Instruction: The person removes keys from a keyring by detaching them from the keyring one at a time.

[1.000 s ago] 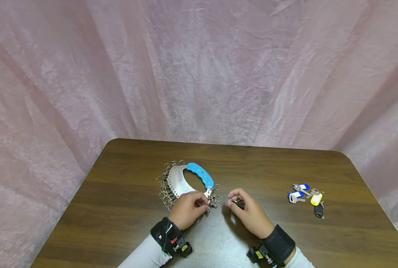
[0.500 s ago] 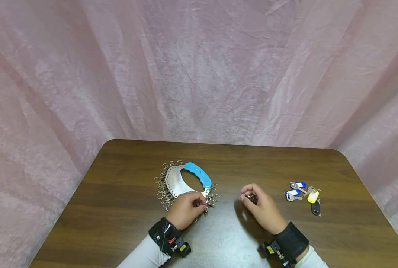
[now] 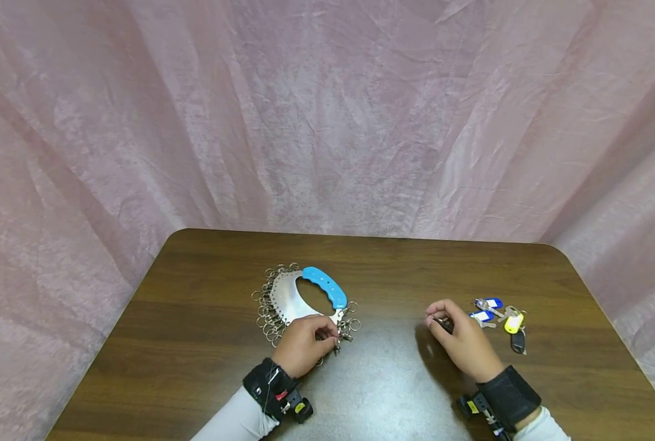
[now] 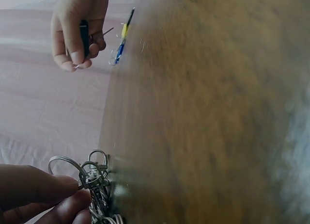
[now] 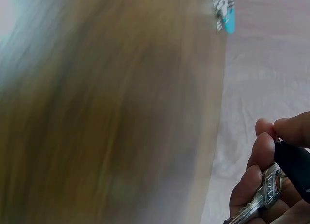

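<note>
A crescent-shaped metal plate (image 3: 290, 301) with a blue grip (image 3: 327, 286) lies left of centre, its outer edge hung with several small rings. At its near right end my left hand (image 3: 304, 344) pinches a metal ring (image 4: 67, 159), close beside a bunch of rings and clips (image 4: 99, 185). My right hand (image 3: 462, 343) is held above the table to the right. Between its thumb and fingertips it grips a black key tag (image 5: 293, 166), and a silver key (image 5: 268, 191) attached to it hangs across the curled fingers.
Beyond my right hand lies a group of tagged keys: two blue tags (image 3: 483, 316), a yellow tag (image 3: 514, 323) and a black tag (image 3: 518, 342). The brown wooden table (image 3: 382, 269) ends at a pink curtain (image 3: 327, 122).
My right hand has moved right, away from the metal plate and toward the tagged keys, with the black key tag in it. The left hand keeps its place at the rings.
</note>
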### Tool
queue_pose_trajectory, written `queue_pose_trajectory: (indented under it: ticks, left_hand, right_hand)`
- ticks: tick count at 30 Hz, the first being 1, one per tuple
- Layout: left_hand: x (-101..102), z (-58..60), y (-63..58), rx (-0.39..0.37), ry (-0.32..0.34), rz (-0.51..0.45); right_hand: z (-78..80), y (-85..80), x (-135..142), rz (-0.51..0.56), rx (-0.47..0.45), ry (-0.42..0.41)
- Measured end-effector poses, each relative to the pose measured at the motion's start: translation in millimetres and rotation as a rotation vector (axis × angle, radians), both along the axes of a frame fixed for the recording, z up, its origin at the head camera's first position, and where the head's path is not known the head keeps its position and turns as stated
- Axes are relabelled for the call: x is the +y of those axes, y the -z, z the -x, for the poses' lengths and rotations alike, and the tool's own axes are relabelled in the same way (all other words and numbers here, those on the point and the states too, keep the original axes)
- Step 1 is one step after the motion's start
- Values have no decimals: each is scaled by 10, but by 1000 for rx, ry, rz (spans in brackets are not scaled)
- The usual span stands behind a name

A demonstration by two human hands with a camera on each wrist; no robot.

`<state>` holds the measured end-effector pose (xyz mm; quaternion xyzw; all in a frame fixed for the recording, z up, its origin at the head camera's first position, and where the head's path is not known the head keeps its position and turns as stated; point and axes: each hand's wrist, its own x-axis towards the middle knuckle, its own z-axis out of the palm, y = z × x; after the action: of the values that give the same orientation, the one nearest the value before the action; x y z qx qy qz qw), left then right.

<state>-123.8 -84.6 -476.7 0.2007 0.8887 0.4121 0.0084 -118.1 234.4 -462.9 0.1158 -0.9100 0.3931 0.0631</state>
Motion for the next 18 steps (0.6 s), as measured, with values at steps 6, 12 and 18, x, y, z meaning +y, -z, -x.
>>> queue_pose_trajectory:
  ticks: [6, 12, 18]
  left_hand:
    - [0, 2, 13, -3, -1, 3]
    - [4, -5, 16, -11, -4, 9]
    - [13, -16, -8, -12, -4, 10]
  right_hand:
    - [-3, 28, 190, -80, 2, 11]
    - [-12, 20, 377, -167, 8, 12]
    - [-21, -5, 568, -224, -25, -11]
